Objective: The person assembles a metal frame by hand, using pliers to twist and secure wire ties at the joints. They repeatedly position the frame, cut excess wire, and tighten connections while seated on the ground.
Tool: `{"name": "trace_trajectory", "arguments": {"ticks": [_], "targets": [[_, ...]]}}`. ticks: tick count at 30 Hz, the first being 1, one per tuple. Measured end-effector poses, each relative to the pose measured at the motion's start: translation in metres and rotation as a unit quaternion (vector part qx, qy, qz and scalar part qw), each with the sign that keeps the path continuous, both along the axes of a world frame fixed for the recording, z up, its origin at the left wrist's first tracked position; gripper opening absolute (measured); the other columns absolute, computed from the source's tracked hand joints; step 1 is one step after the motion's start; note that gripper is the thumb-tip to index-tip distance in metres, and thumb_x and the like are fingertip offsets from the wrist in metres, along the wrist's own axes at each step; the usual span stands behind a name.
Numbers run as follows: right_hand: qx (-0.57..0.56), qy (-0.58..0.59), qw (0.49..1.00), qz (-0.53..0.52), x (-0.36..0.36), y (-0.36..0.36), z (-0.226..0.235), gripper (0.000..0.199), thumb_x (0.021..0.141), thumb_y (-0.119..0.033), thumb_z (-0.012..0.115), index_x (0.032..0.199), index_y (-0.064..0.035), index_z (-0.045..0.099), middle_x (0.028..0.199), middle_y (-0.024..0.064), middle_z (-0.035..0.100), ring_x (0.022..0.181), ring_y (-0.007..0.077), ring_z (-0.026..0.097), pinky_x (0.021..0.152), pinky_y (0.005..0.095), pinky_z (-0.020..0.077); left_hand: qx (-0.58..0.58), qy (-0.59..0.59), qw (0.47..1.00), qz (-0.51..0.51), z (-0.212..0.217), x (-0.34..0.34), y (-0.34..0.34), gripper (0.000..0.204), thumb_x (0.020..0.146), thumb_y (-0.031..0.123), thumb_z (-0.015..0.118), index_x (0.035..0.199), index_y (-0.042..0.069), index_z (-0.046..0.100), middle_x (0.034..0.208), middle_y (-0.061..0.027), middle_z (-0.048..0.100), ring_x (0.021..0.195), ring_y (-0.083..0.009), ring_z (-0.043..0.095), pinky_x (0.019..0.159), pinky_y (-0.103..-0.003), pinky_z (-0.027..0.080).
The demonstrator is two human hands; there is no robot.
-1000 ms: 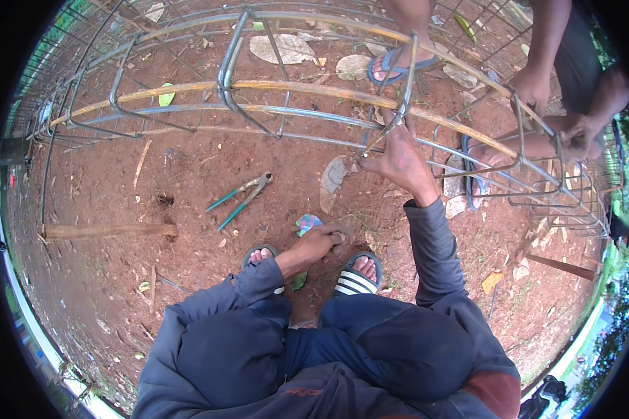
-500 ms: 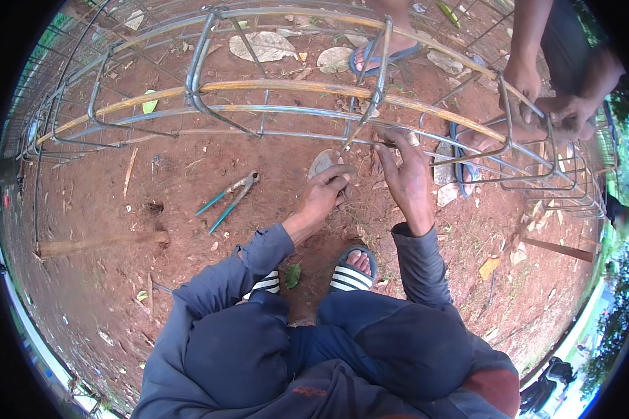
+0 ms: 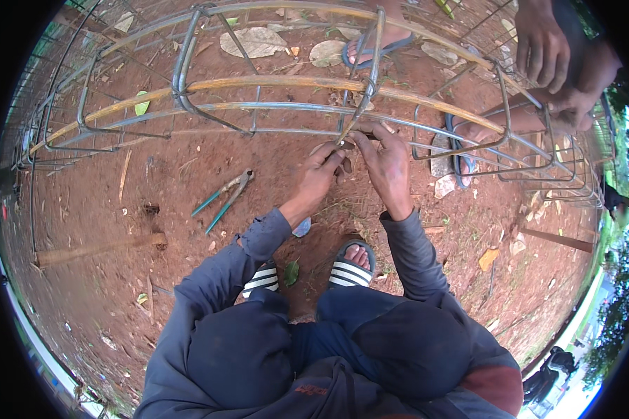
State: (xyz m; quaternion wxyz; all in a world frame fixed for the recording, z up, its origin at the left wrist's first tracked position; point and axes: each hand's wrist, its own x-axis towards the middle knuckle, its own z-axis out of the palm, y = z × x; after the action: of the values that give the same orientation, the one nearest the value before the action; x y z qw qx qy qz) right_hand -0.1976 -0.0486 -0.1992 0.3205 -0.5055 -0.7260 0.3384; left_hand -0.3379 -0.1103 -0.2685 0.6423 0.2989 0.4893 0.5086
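A rebar cage (image 3: 286, 82) of long bars and square stirrups stretches across the ground before me. My left hand (image 3: 316, 176) is closed, its fingertips pinched at the lower end of a stirrup (image 3: 370, 80); what it holds, if anything, is hidden. From the right, my right hand (image 3: 388, 164) brings thumb and fingers together around that same stirrup end, just below the cage's lower bar. The two hands almost touch. Left of them, a pair of pincers (image 3: 227, 197) with teal handles lies on the soil.
Across the cage at upper right, a co-worker's hand (image 3: 541, 52) hangs over the bars, near sandalled feet (image 3: 465, 150). Wooden stakes lie at left (image 3: 101, 250) and right (image 3: 558, 239). Dry leaves (image 3: 253, 42) dot the red soil; my slides (image 3: 351, 265) are below my hands.
My right hand has moved left to the stirrup end, and my left hand has risen slightly to meet it. The co-worker's hand has lifted off the cage bars.
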Motion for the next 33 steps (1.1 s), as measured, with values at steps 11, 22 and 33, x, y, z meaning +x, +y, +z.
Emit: {"name": "trace_trajectory", "arguments": {"ticks": [11, 22, 33], "targets": [[0.226, -0.026, 0.972, 0.049, 0.004, -0.025, -0.025, 0.014, 0.085, -0.004, 0.076, 0.099, -0.0057, 0.076, 0.11, 0.0089, 0.076, 0.115, 0.0276, 0.068, 0.116, 0.0512, 0.039, 0.121, 0.39, 0.913, -0.007, 0.029, -0.014, -0.056, 0.031, 0.097, 0.008, 0.062, 0.127, 0.002, 0.064, 0.094, -0.0186, 0.071, 0.085, -0.0308, 0.07, 0.074, -0.041, 0.052], [-0.129, 0.011, 0.989, 0.07, 0.011, 0.005, 0.015, 0.024, 0.09, -0.012, 0.074, 0.109, 0.0023, 0.076, 0.109, 0.0132, 0.076, 0.1, 0.0218, 0.07, 0.09, 0.0336, 0.0513, 0.361, 0.598, 0.714, -0.044, 0.085, -0.063, -0.003, 0.027, 0.079, 0.002, 0.065, 0.106, 0.006, 0.069, 0.103, -0.0127, 0.063, 0.103, -0.0344, 0.061, 0.096, -0.052, 0.044], [0.02, -0.106, 0.982, 0.157, 0.001, 0.013, 0.008, 0.044, 0.086, -0.014, 0.076, 0.129, -0.0131, 0.07, 0.113, 0.0181, 0.071, 0.115, 0.0387, 0.06, 0.106, 0.047, 0.0429, 0.321, 0.69, 0.649, 0.018, 0.084, -0.071, -0.002, 0.021, 0.08, 0.01, 0.069, 0.099, 0.011, 0.077, 0.108, -0.0068, 0.064, 0.108, -0.0306, 0.059, 0.099, -0.052, 0.043]]}}
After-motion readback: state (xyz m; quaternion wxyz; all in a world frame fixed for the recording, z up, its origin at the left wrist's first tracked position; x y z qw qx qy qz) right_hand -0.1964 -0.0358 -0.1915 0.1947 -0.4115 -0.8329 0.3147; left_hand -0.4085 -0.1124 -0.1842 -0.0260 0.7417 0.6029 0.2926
